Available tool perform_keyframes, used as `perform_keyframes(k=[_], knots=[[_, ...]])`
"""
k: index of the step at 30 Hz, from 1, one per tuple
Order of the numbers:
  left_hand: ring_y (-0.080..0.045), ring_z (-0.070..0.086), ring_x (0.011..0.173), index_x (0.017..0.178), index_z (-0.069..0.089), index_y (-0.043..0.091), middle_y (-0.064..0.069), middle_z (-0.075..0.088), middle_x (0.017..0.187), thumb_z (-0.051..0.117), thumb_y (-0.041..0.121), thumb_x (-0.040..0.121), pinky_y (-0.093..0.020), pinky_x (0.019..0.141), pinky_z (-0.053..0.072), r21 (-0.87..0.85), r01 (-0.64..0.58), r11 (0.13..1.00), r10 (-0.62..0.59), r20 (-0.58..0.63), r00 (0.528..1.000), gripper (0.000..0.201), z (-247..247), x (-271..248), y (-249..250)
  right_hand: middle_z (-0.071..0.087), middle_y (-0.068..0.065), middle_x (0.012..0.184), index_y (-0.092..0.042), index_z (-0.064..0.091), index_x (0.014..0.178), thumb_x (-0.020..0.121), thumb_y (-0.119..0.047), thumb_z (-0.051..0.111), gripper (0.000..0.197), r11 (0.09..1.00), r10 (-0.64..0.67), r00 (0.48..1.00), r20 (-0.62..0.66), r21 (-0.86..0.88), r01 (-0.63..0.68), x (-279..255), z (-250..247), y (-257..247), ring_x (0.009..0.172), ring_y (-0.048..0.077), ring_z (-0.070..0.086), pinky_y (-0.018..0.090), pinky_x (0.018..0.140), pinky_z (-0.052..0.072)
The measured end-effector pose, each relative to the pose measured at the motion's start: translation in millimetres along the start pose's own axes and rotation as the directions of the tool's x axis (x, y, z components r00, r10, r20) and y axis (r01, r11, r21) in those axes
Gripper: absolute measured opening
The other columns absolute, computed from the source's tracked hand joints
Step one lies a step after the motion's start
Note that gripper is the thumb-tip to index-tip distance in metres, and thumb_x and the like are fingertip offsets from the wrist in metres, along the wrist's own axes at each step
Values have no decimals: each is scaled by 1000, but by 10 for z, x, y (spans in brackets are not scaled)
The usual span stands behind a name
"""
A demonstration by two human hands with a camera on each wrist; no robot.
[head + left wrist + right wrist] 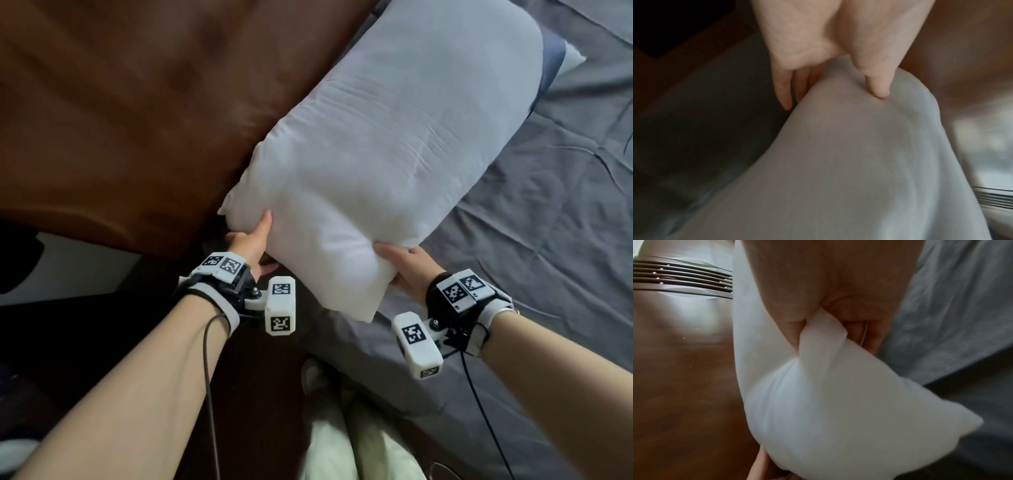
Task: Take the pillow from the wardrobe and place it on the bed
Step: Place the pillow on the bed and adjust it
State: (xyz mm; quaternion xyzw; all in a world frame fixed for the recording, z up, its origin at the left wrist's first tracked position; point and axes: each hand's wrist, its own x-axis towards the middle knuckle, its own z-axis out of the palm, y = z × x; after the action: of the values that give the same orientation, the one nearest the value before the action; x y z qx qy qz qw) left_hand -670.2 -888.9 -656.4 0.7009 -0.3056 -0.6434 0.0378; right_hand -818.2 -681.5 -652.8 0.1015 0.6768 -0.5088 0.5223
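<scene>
Over the bed [548, 240], your left hand [251, 240] and right hand [409, 270] pinch the near corners of the pillow [394, 144]; soft, light, probably saggy, so grip the corners.

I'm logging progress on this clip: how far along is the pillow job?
Done: the plump white pillow is out of the wardrobe and over the grey-sheeted bed. In hand: the left hand and right hand each grip its near end. Left: lowering it beside the brown wooden headboard and letting go; whether its far end already rests on the sheet is unclear.
</scene>
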Motion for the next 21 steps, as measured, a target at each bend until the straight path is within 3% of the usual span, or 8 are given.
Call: perform_keyframes(k=[2, 5, 7, 10, 12, 13, 15, 21], knots=[[-34, 59, 115, 138, 32, 25, -8, 52, 133, 84, 56, 44, -52, 72, 58, -18, -2, 1000, 2, 7, 1000, 112, -43, 19, -2, 70, 7, 93, -12, 64, 97, 87, -12, 61, 11, 1000, 4, 1000, 14, -16, -4, -22, 23, 45, 86, 24, 65, 42, 84, 53], [-35, 63, 110, 134, 43, 10, -14, 58, 129, 85, 33, 63, -45, 72, 60, -16, -12, 1000, 13, 16, 1000, 86, -102, 70, -16, 69, 5, 96, -9, 59, 113, 89, -24, 60, 29, 995, 66, 998, 5, -76, -65, -23, 34, 97, 86, 21, 65, 32, 67, 52], [-36, 64, 108, 132, 46, 4, -17, 61, 126, 81, 23, 72, -48, 82, 58, 20, -20, 1000, 20, -8, 1000, 71, -108, 111, -44, 67, 7, 107, -7, 50, 124, 86, -30, 64, 46, 981, 49, 998, -38, -186, -55, 9, 20, 105, 89, 20, 65, 29, 66, 52], [-40, 64, 106, 131, 42, 6, -18, 59, 125, 85, 31, 53, -55, 92, 53, 131, -22, 991, 29, -48, 998, 93, -61, 205, -96, 50, 4, 129, -11, 8, 143, 70, -24, 81, 104, 964, -179, 955, -238, -238, 121, 59, -125, 16, 104, 17, 58, 30, 85, 51], [-39, 64, 107, 132, 41, 11, -16, 58, 127, 81, 38, 33, -54, 94, 52, 218, -29, 975, 53, -105, 993, 110, -74, 501, -188, 28, 3, 147, -24, -8, 147, 61, -24, 86, 127, 910, -346, 895, -282, -335, 246, 63, -226, -126, 128, 17, 41, 31, 107, 36], [-40, 64, 106, 133, 41, 12, -16, 58, 127, 79, 38, 31, -54, 94, 52, 246, -22, 969, 54, -124, 991, 112, -89, 627, -224, 16, 3, 155, -26, -10, 148, 61, -26, 85, 129, 870, -400, 877, -267, -411, 272, 52, -251, -198, 139, 18, 28, 30, 114, 24], [-42, 64, 104, 135, 41, 10, -17, 59, 126, 79, 36, 32, -55, 93, 52, 304, 17, 953, 20, -119, 993, 113, -122, 665, -240, 1, 6, 159, -30, -10, 148, 66, -26, 82, 123, 795, -438, 877, -195, -539, 277, 59, -241, -312, 146, 19, 11, 24, 111, 10], [-42, 68, 95, 128, 47, 2, -22, 64, 105, 86, 36, 37, -59, 89, 53, 260, 81, 962, -70, -52, 996, 105, -165, 407, -323, -6, 13, 157, -38, -7, 147, 68, -20, 79, 118, 792, -325, 938, -121, -576, 200, 243, -222, -341, 146, 29, 12, 40, 118, 23]])
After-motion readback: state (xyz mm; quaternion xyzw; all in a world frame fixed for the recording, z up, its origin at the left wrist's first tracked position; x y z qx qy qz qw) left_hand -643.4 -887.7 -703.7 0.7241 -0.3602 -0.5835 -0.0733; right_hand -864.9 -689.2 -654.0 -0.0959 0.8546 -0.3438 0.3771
